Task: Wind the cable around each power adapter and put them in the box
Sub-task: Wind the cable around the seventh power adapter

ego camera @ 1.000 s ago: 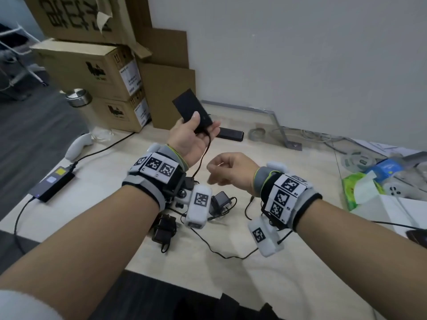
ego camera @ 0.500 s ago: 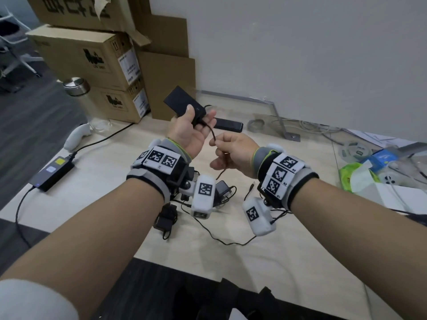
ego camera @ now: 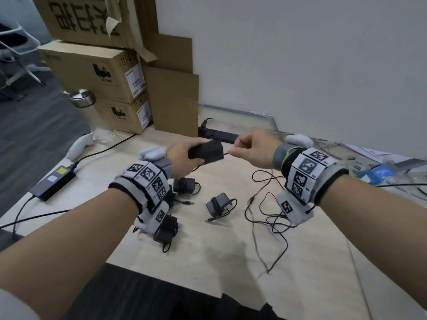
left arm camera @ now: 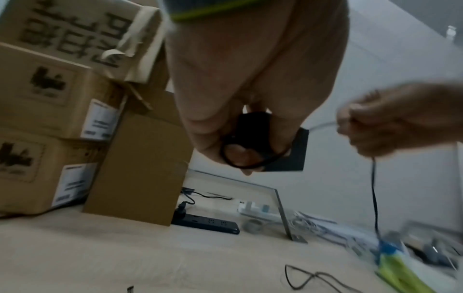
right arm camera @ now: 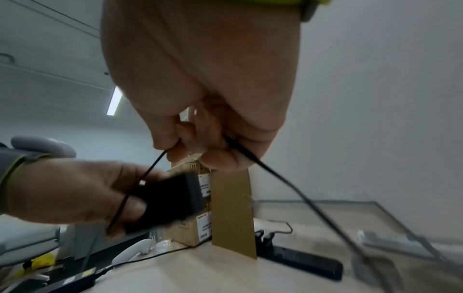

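Left hand (ego camera: pixel 182 155) grip clamped on black adapter (ego camera: pixel 206 150), right hand (ego camera: pixel 254 148) grip pinching its cable (right arm camera: pixel 288 190), both above table (ego camera: pixel 208 250)

We find little print that can truly be read. On the top cardboard box (ego camera: pixel 97 17), at the far left corner of the table, large dark characters stand upside down; we cannot make them out. The middle cardboard box (ego camera: pixel 92 70) bears a dark logo with a short line beneath it and a white label on its end face, all too blurred to read; the bottom cardboard box (ego camera: pixel 124 114) shows the same. The wrist bands (ego camera: pixel 150 179) carry black-and-white square code markers, not words.
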Available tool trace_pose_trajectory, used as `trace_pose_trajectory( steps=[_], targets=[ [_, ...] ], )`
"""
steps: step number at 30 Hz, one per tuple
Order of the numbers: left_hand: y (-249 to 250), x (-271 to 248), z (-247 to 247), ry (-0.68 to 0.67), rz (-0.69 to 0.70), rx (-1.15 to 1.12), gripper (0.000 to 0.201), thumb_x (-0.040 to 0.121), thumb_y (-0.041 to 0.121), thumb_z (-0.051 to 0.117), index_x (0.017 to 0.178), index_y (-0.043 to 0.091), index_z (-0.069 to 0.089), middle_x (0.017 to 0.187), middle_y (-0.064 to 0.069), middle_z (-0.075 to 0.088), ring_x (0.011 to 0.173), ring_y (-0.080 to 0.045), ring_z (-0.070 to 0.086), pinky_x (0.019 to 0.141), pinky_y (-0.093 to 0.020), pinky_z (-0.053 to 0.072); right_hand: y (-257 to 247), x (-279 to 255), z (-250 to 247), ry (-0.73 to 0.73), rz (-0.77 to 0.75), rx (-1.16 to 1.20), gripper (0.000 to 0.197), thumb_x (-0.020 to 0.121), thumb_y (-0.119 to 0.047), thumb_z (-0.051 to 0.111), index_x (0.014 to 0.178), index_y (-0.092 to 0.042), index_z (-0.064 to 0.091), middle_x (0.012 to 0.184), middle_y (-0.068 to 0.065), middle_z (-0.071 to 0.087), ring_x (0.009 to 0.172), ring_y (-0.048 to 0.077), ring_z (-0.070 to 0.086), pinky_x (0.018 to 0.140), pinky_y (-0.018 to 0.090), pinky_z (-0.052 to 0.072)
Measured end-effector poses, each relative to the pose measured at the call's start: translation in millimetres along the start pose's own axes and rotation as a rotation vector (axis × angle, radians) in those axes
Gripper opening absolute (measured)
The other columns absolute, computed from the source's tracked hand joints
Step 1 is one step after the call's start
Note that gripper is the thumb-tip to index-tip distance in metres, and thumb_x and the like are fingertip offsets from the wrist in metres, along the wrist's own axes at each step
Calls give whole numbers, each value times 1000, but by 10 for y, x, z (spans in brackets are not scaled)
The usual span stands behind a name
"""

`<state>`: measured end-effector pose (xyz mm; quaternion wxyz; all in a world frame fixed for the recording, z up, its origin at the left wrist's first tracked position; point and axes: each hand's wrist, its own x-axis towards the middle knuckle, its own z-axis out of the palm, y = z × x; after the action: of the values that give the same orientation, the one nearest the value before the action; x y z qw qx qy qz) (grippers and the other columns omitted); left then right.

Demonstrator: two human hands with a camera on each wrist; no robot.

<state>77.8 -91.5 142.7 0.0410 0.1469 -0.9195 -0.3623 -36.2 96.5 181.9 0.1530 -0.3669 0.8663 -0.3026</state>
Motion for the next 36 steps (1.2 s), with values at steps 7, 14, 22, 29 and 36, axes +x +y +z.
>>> trace_pose_trajectory(
  steps=[7,14,22,29,36],
  targets=[
    [32,-55,104,-173,229,102,40,86,8,64,122,25,58,95,7,62,85,-15,56,72,-23,38,-22,85,-117,127,-32,31,28,78,-35,75,59,-23,61,56,-6,53,54,13,45,59,29,43],
    [107,-44,92,-134,295,-164,41,87,2,64,117,28,54,97,-1,65,73,-19,63,70,-24,54,130,75,-70,189,117,234,27,87,-33,67,81,-7,71,56,-7,44,51,10,36,45,18,33],
    [251,-61,153,-64,13,-798,28,98,4,48,116,26,49,108,-8,58,95,-22,65,80,-42,59,149,-60,155,161,240,422,23,91,-32,61,76,-19,71,62,-7,54,47,7,43,49,25,39],
    [191,18,339,166,-131,-481,19,95,19,56,112,16,52,89,-4,64,70,-22,66,68,-38,58,60,-98,389,101,145,32,22,91,-30,59,83,-17,75,57,-8,56,52,7,48,55,22,39],
    [-4,42,232,87,73,180,27,88,14,62,112,25,59,97,3,61,82,-18,55,70,-28,41,-59,-107,307,41,34,-247,30,87,-38,63,61,-24,60,56,-11,52,59,13,51,59,24,35]
  ],
)
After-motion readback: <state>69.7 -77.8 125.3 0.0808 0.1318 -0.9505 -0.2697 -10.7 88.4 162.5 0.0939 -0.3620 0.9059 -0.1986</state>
